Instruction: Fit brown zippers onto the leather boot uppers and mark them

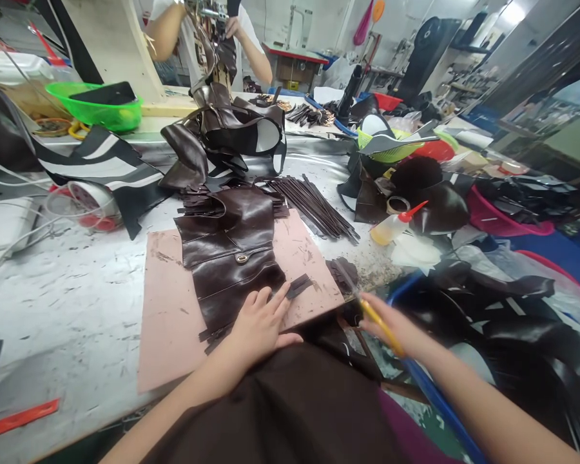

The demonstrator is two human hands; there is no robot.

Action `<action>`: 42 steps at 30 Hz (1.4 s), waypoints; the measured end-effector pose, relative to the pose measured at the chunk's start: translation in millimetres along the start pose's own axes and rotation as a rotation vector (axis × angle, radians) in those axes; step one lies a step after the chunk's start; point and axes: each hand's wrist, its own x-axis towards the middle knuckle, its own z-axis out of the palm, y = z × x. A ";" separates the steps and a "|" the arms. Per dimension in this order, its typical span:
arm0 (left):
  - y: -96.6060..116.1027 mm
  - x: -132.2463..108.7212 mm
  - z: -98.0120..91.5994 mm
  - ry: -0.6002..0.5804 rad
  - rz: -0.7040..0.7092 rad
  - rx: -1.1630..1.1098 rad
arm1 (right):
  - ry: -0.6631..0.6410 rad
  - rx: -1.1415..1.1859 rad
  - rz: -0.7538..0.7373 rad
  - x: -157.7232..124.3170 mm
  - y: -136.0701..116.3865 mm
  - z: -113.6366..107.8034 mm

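While the left hand [261,322] rests, fingers spread, on the brown leather piece [232,235] extending toward eleven o'clock, the right hand [392,319], at three o'clock, grips a blurred yellow-handled tool [381,326]; a pink board [167,322] underlies the leather.

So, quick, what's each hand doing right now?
Left hand: open, resting on the dark brown leather-like piece.
Right hand: closed, holding a yellow-handled tool, its tip blurred.
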 end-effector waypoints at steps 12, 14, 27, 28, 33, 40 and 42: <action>-2.1 -1.0 -0.4 0.017 0.002 -0.018 | -0.294 0.077 -0.085 -3.2 -59.4 61.9; -2.2 -1.4 0.8 0.021 0.007 -0.018 | -0.277 0.049 -0.056 -0.4 -61.4 64.3; -1.1 -1.4 2.6 0.035 -0.002 -0.018 | -0.081 0.311 -0.026 -10.8 -52.7 80.2; -0.9 -1.4 2.5 0.040 -0.002 -0.018 | -0.054 0.322 -0.013 -12.1 -49.4 75.2; -0.4 0.7 -0.2 0.047 -0.004 0.005 | 0.160 0.213 0.067 -6.4 -27.3 21.0; -1.0 4.8 -2.4 0.062 0.007 0.055 | 0.390 -0.694 -0.012 16.9 8.8 -12.6; -0.8 5.4 -2.1 0.074 0.002 0.065 | 0.436 -0.787 -0.061 16.6 22.5 -0.3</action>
